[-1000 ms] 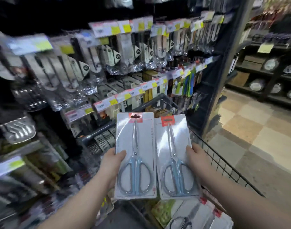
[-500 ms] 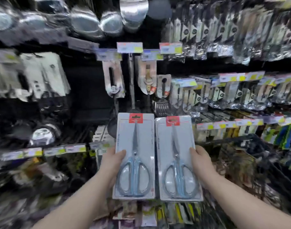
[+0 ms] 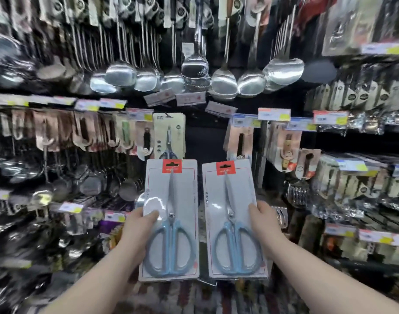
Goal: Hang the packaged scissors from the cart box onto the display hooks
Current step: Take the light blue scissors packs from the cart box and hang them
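Our left hand gripped the left scissors pack by its outer edge. The thumb lay across the clear blister near the pivot and the fingers were hidden behind the card. Our right hand gripped the right scissors pack the same way, thumb on the front at the outer edge.

Both packs stood upright between our hands, side by side with a narrow gap between them, held in the air in front of the display. The blue handles sat low beside our palms, and each red hang tab was at the top, well above our thumbs.

Just past the tab of the left hand's pack hung a cream scissors pack. Beyond the right hand's pack was a dark back panel. Higher up hung a row of steel ladles, and price tags ran above and outward from our right hand. The goods to either side of our hands were too blurred to name.
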`<action>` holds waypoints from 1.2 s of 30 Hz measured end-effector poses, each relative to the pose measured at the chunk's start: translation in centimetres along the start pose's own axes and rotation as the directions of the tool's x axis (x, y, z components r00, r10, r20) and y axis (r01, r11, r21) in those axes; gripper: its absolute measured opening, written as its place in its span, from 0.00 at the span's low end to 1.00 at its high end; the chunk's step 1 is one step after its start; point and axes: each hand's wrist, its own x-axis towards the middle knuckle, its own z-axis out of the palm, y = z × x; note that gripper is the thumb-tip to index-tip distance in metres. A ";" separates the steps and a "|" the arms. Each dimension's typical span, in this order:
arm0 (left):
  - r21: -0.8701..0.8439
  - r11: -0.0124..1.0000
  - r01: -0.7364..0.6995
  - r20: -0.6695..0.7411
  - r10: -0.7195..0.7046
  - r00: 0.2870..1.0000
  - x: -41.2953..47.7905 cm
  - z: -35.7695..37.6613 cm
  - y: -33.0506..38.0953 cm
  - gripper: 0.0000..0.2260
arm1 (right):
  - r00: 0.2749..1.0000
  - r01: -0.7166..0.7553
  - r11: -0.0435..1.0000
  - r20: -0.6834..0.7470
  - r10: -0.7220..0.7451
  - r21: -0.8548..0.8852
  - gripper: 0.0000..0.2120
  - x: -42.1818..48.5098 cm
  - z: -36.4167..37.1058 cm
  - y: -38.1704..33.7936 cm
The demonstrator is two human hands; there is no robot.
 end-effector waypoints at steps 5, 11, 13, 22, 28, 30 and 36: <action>-0.007 0.999 -0.052 -0.059 0.051 0.997 3.3 -1.8 2.0 0.04 | 0.997 0.064 0.998 0.031 -0.064 -0.021 0.11 3.7 3.7 -2.4; 0.026 0.994 -0.108 -0.129 0.111 0.985 8.1 -1.4 4.0 0.05 | 0.990 0.132 0.990 0.039 -0.134 0.052 0.12 9.8 8.1 -4.7; 0.031 0.993 -0.113 -0.132 0.116 0.984 9.7 -0.7 4.6 0.04 | 0.988 0.148 0.986 0.039 -0.151 0.080 0.11 11.9 9.2 -5.5; -0.015 0.992 -0.124 -0.111 0.122 0.986 17.3 3.0 5.4 0.06 | 0.974 0.202 0.972 0.083 -0.213 0.124 0.08 20.3 13.5 -7.2; -0.056 0.989 -0.137 -0.133 0.129 0.983 20.4 4.7 5.1 0.05 | 0.964 0.214 0.964 0.124 -0.234 0.158 0.09 22.5 15.2 -6.6; -0.067 0.988 -0.138 -0.122 0.129 0.984 21.1 4.9 5.0 0.07 | 0.959 0.232 0.957 0.121 -0.254 0.172 0.10 22.6 15.3 -6.3; -0.118 0.983 -0.143 -0.107 0.131 0.986 23.3 4.8 4.7 0.08 | 0.948 0.287 0.934 0.078 -0.308 0.212 0.08 22.4 15.6 -5.9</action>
